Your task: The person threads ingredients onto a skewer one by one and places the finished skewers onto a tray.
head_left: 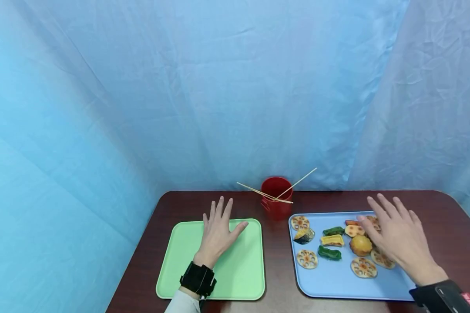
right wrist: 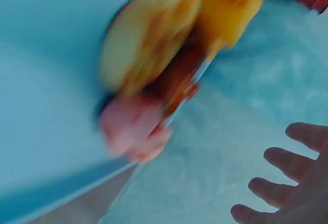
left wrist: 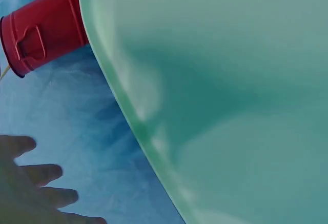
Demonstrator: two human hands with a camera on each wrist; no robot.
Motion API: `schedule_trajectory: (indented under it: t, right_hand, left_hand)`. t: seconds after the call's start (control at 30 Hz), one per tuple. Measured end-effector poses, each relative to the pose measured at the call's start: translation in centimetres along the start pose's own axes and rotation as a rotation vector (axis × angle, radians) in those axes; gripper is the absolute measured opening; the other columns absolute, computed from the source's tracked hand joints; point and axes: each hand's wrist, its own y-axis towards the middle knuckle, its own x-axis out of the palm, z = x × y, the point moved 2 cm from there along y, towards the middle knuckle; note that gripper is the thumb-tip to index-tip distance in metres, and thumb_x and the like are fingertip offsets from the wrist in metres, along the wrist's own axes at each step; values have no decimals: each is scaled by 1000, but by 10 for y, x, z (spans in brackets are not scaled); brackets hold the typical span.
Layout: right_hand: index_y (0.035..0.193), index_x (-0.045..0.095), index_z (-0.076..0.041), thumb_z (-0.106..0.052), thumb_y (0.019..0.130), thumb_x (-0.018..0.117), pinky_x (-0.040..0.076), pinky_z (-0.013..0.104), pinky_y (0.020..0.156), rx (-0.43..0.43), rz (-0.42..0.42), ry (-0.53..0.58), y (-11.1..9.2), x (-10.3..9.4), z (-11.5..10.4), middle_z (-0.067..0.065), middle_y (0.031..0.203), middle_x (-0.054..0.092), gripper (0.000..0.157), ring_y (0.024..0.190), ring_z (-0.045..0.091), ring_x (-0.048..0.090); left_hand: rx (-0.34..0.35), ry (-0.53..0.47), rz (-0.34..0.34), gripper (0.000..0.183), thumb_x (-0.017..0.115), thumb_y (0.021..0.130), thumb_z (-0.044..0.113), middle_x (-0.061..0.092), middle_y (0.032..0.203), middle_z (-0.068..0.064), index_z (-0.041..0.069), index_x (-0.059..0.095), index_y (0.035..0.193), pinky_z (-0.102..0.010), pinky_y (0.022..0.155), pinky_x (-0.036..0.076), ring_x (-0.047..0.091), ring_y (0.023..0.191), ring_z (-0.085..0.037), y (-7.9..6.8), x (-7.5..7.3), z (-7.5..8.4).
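My left hand hovers over the green tray, its fingers spread and holding nothing. Over the right part of the blue tray is my right hand, fingers extended, nothing in its grasp. It hides some of the food there. On the blue tray lie lotus root slices, green peppers, a yellow piece, a dark-skinned pumpkin slice and a round golden-brown piece. The right wrist view shows pinkish pieces, blurred, at the tray's edge, apart from the fingertips.
A red bucket-shaped cup stands behind the gap between the trays, with thin wooden sticks lying across its rim. Both trays sit on a dark brown table. Blue cloth hangs behind and at the sides.
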Motion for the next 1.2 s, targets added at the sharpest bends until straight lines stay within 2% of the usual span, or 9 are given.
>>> schedule_trajectory:
  t: [0.17, 0.33, 0.6, 0.73, 0.97, 1.2]
  right_hand:
    - [142, 45, 2, -51, 94, 51, 17, 68, 100, -60, 52, 32, 0, 1, -38, 27, 142, 41, 71, 137, 47, 21]
    - [138, 51, 0, -49, 93, 54, 27, 62, 100, -139, 105, 122, 5, -1, -75, 22, 137, 49, 66, 130, 43, 36]
    - [126, 63, -5, -36, 83, 72, 43, 54, 90, -267, 229, 283, 22, -5, -124, 13, 122, 62, 54, 115, 31, 52]
    - [125, 65, -8, -33, 83, 73, 49, 47, 83, -318, 261, 339, 32, -6, -139, 8, 118, 64, 50, 109, 24, 56]
    - [115, 69, -12, -32, 85, 71, 53, 38, 72, -347, 281, 384, 44, -4, -159, 1, 108, 67, 36, 100, 16, 59]
    - [103, 73, -9, -25, 87, 70, 52, 33, 64, -390, 373, 370, 46, -8, -163, 1, 93, 68, 23, 84, 13, 59]
  left_hand:
    - [6, -34, 24, 87, 42, 88, 70, 26, 156, -13, 14, 31, 154, -65, 103, 23, 18, 143, -35, -5, 2, 7]
    - [-13, -79, 20, 88, 38, 88, 72, 24, 157, -11, 14, 31, 153, -62, 105, 22, 17, 144, -32, -7, 5, 12]
    - [-48, -151, 27, 86, 41, 88, 70, 27, 156, -13, 13, 35, 152, -60, 106, 24, 19, 143, -33, -11, 8, 18]
    - [-53, -157, 23, 86, 40, 88, 71, 27, 156, -12, 13, 35, 152, -58, 107, 24, 18, 143, -32, -13, 9, 21]
    - [-60, -161, 26, 85, 42, 89, 69, 28, 156, -13, 12, 36, 151, -56, 107, 25, 20, 142, -34, -16, 12, 22]
    - [-42, -167, 19, 84, 42, 89, 69, 26, 156, -13, 12, 34, 152, -56, 108, 24, 18, 143, -33, -16, 10, 29]
